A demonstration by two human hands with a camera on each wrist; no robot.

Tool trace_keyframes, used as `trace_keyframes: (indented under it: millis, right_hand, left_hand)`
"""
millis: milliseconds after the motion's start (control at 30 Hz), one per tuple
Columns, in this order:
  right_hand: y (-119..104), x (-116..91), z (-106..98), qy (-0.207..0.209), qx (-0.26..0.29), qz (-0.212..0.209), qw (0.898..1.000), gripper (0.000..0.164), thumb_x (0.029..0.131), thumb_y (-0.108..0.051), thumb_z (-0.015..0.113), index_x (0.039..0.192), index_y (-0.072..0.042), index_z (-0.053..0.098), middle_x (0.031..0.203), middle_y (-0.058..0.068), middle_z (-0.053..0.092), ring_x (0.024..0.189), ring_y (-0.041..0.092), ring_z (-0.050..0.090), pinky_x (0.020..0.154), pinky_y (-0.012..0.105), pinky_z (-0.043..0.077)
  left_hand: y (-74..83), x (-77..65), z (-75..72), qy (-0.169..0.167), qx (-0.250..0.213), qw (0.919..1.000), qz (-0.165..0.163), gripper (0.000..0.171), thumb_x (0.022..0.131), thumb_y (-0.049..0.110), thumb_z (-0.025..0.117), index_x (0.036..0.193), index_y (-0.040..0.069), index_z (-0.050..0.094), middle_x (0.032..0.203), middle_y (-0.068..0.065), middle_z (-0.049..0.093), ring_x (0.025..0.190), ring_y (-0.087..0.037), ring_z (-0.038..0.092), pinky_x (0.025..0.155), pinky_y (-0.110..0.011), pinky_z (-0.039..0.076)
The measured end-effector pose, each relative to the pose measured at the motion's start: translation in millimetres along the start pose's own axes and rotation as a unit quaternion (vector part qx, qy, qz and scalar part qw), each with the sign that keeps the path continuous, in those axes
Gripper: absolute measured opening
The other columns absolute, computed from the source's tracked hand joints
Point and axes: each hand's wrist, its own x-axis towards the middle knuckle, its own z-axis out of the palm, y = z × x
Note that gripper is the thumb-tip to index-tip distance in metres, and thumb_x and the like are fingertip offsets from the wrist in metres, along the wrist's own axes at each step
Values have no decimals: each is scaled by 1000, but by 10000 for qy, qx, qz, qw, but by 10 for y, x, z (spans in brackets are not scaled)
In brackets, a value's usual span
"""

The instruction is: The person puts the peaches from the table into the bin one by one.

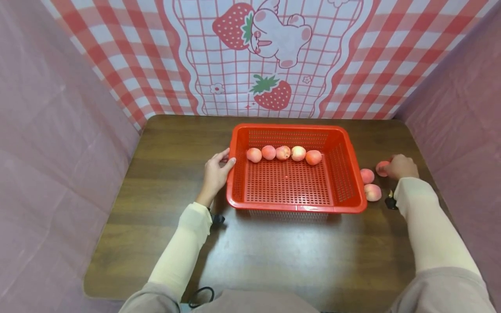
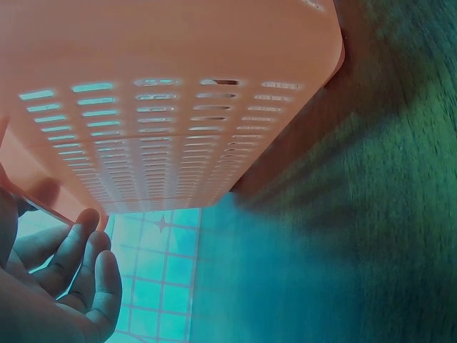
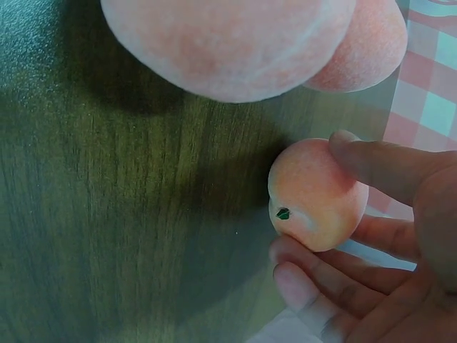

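Note:
A red plastic basket [image 1: 289, 208] with slotted walls stands on the table; inside, a row of several peaches [image 1: 283, 153] lies along its far side. My left hand [image 1: 215, 174] holds the basket's left rim, thumb on top and fingers beneath the edge, as the left wrist view also shows. Right of the basket, my right hand [image 1: 404, 167] grips a peach [image 3: 314, 196] between thumb and fingers, low over the wood. Two more peaches, a nearer one [image 1: 372, 192] and a farther one [image 1: 367, 176], sit beside the basket's right wall.
The brown wooden table [image 1: 164, 161] ends at a red-and-white checked cloth [image 1: 141, 56] behind. Pink curtains hang on both sides. A black cable [image 1: 201, 295] loops at the front edge.

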Motion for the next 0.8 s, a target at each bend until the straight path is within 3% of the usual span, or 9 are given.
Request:
trace_keyframes:
  millis: [500, 800]
  right_hand:
    - [-29, -77, -35, -82, 99, 147, 9998, 58, 85, -37, 66, 110, 14, 55, 108, 40, 55, 98, 57, 51, 77, 59, 46]
    - [-18, -82, -56, 157, 79, 86, 9998, 53, 85, -36, 66, 104, 12, 57, 106, 39, 55, 99, 59, 50, 78, 61, 46]
  left_hand:
    - [-3, -5, 1, 35, 50, 9999, 108, 44, 90, 12, 68, 130, -3, 60, 111, -24, 67, 101, -36, 64, 90, -44, 55]
    - [-10, -8, 5, 55, -18, 9999, 136, 43, 89, 11, 68, 129, -4, 60, 111, -25, 67, 100, -36, 65, 90, -44, 55]
